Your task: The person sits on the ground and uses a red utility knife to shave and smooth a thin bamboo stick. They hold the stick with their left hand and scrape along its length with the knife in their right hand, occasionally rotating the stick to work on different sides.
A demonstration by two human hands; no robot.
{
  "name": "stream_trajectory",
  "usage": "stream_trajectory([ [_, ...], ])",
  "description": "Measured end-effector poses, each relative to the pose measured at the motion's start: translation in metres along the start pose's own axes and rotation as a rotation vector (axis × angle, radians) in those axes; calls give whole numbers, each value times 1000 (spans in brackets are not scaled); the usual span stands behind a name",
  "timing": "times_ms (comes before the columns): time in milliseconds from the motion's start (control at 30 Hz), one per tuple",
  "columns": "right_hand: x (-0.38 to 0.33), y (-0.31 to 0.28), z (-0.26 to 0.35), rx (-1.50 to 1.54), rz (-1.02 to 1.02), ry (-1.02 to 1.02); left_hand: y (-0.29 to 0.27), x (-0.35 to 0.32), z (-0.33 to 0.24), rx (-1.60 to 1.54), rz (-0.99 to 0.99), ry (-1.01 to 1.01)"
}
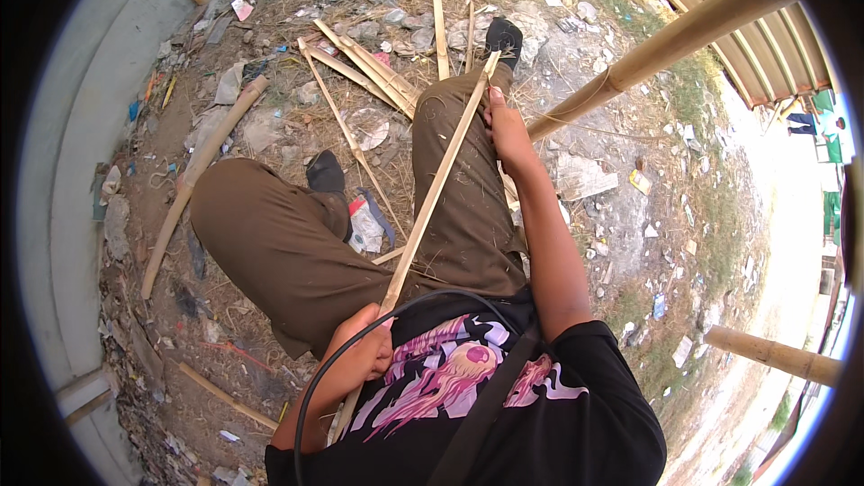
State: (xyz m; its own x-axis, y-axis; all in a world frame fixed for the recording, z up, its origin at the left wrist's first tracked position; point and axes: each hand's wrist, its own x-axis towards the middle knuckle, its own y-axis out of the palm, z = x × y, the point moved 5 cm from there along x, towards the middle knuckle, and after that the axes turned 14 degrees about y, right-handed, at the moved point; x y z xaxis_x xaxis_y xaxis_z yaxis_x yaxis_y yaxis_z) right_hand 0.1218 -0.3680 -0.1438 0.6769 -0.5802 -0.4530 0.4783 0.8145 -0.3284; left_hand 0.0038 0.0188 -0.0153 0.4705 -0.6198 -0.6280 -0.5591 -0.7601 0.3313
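A long pale bamboo strip (441, 182) runs slantwise from my waist across my lap to beyond my right knee. Near its lower end, my left hand (362, 348) is closed around it, against my shirt. Beside the far end my right hand (509, 132) is closed, with the thumb up along the strip. A small dark piece shows at the strip there, but what the right fingers grip is mostly hidden. Fine curled shavings cling to my brown trousers (270, 247).
Several split bamboo strips (382, 72) lie beyond my legs. A bamboo pole (205, 157) lies at left by a grey wall (54, 171). Another thick pole (666, 45) slants at right. Litter and stones cover the ground. A black cable (333, 369) crosses my front.
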Motion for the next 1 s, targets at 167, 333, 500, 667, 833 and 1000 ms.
stream_trajectory([
  [167,-25,-15,11,803,1045,543,-2,3,5,-75,29,-30],
  [333,-71,-3,46,72,345,23,1,19,-2,-238,54,30],
  [500,-177,22,73,-798,58,-538,18,41,-16,-282,50,125],
  [667,-225,23,57,-731,204,-540,31,56,-24,-348,95,173],
  [833,-215,21,51,-768,77,-548,32,55,-14,-331,129,108],
  [1000,-203,28,61,-832,45,-540,27,55,-13,-325,90,129],
])
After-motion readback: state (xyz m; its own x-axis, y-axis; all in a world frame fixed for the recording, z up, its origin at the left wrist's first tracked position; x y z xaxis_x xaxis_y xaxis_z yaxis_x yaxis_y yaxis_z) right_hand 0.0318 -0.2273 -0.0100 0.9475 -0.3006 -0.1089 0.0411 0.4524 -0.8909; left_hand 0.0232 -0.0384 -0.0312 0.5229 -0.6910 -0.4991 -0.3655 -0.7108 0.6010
